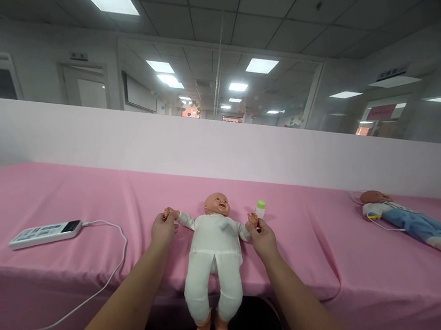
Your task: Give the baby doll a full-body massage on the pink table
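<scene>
A baby doll (pixel 215 233) in white clothes lies on its back on the pink-covered surface, its head toward the wall and its bare feet hanging past the front edge. My left hand (pixel 163 229) is closed around the doll's hand on the left side, with that arm stretched outward. On the other side, my right hand (pixel 263 236) grips the doll's other hand between thumb and fingers. Just behind my right hand stands a small bottle (pixel 261 209) with a green cap; its lower part is partly hidden.
A white device (pixel 46 234) with a cable (pixel 123 243) lies at the left, the cable trailing over the front edge. To the right is a second doll (pixel 411 223) in blue and white clothes. A low white wall (pixel 83 137) runs behind the pink cloth (pixel 305 219).
</scene>
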`<state>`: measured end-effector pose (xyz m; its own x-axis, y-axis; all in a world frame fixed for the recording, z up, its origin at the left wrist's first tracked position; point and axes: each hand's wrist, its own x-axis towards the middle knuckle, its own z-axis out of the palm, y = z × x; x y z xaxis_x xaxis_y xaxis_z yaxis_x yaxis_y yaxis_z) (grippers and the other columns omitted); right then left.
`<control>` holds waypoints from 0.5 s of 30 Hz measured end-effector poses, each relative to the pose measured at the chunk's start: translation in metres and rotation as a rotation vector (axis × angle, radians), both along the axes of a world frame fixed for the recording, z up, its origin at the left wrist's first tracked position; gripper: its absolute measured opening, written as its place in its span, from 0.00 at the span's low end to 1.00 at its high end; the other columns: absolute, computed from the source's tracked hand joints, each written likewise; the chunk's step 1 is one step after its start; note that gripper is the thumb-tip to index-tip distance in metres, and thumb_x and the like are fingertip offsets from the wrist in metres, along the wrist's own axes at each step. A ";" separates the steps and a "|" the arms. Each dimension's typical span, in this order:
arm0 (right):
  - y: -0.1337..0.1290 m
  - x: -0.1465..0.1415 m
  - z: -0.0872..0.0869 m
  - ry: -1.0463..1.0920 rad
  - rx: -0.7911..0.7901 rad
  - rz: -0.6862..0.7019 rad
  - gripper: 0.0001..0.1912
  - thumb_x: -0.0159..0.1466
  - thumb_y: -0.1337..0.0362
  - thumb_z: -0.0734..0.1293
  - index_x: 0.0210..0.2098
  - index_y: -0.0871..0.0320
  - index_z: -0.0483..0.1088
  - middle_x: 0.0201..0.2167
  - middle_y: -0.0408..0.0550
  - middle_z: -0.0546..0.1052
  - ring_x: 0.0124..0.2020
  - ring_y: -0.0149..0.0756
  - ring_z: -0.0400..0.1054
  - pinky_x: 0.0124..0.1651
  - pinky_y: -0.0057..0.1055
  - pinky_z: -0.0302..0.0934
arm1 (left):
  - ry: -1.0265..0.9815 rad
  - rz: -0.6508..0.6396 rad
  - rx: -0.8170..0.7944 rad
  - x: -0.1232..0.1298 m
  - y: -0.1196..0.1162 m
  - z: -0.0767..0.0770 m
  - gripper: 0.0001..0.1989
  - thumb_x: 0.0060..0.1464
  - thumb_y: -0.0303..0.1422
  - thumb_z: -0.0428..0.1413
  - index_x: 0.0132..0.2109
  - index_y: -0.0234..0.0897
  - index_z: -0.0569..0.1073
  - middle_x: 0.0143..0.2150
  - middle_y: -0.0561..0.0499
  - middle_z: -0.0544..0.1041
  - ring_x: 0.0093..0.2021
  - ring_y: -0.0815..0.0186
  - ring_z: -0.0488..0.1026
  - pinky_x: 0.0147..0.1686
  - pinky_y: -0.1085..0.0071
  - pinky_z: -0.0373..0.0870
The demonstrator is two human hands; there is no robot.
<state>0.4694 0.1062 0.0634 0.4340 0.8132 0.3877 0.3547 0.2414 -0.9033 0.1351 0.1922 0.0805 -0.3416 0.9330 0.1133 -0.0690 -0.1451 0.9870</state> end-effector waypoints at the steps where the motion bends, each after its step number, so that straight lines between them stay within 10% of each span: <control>1: 0.000 0.001 -0.001 -0.002 -0.010 0.010 0.27 0.62 0.42 0.69 0.49 0.56 0.79 0.32 0.45 0.78 0.31 0.40 0.69 0.36 0.33 0.64 | 0.004 -0.002 -0.004 0.000 0.000 0.000 0.14 0.56 0.44 0.62 0.42 0.40 0.72 0.41 0.46 0.79 0.34 0.59 0.80 0.29 0.68 0.76; 15: 0.013 0.014 -0.007 0.169 -0.050 -0.054 0.27 0.58 0.40 0.70 0.42 0.57 0.78 0.31 0.47 0.80 0.33 0.43 0.72 0.33 0.32 0.64 | 0.049 0.004 0.001 0.001 -0.006 0.003 0.16 0.56 0.46 0.62 0.42 0.39 0.73 0.39 0.48 0.78 0.32 0.61 0.78 0.28 0.68 0.75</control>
<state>0.4830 0.1193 0.0562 0.5330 0.8036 0.2650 0.2081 0.1790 -0.9616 0.1357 0.1867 0.0837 -0.3393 0.9316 0.1307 -0.0200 -0.1460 0.9891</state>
